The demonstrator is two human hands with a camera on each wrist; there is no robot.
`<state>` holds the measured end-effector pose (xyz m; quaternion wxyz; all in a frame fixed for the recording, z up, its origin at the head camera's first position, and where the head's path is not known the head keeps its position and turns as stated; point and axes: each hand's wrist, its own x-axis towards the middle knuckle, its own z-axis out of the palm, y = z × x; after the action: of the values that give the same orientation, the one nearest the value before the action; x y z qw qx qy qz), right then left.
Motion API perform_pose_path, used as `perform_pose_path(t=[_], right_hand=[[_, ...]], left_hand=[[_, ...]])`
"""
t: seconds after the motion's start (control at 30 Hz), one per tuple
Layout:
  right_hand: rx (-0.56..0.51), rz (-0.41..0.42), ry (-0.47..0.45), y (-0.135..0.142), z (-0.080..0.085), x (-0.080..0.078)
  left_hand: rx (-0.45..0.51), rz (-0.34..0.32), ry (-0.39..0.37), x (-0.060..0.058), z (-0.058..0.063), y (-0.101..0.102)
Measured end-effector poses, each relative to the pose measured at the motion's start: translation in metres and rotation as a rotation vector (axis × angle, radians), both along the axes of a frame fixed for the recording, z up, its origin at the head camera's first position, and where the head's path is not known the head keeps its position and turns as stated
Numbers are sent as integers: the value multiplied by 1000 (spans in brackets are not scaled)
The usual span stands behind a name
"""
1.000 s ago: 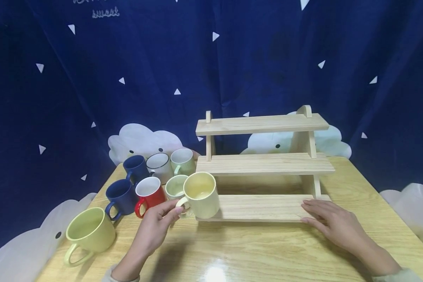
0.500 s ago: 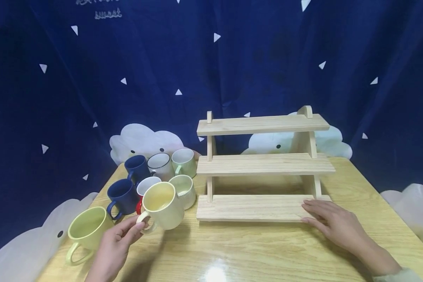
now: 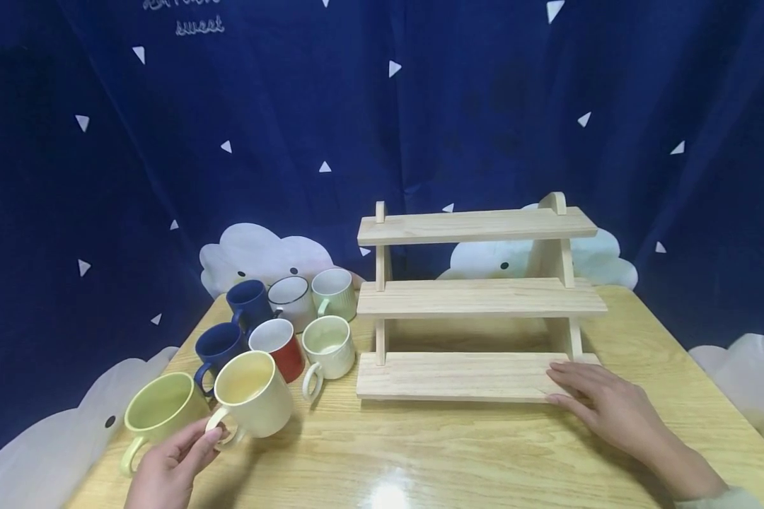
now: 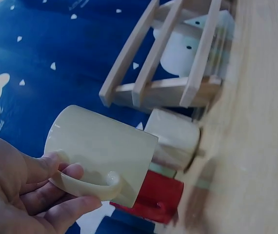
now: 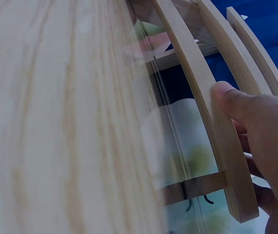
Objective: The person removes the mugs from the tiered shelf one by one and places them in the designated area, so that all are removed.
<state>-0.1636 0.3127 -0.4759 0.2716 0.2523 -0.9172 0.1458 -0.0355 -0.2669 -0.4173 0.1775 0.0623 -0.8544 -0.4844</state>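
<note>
My left hand (image 3: 172, 466) pinches the handle of a pale yellow mug (image 3: 262, 408) between thumb and fingers. That mug is upright and raised above the table, in front of the red mug (image 3: 288, 358). In the left wrist view the mug (image 4: 100, 146) appears sideways, its handle between thumb and fingers. A larger yellow-green mug (image 3: 168, 408) stands just left of it, partly behind the hand. My right hand (image 3: 611, 406) rests on the right end of the bottom shelf of a three-tier wooden rack (image 3: 458, 375). In the right wrist view the thumb (image 5: 225, 92) touches the shelf's front edge.
Behind the held mug stand two dark blue mugs (image 3: 248, 302), a white mug with a dark rim (image 3: 296, 307), a ribbed pale green mug (image 3: 337, 297) and a cream mug (image 3: 334, 353). A blue curtain (image 3: 484, 106) hangs behind the wooden table (image 3: 484, 452).
My left hand has carried the pale yellow mug from before the rack's left end leftward and towards me, uncovering the cream mug. The right hand has stayed on the shelf.
</note>
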Motion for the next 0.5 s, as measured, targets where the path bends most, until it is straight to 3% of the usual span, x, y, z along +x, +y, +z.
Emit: perform_pose_path(t=[0.5], right_hand=[[3,0,5,1,0,0]], left_hand=[[-19,70,-82,8,-32,-31]])
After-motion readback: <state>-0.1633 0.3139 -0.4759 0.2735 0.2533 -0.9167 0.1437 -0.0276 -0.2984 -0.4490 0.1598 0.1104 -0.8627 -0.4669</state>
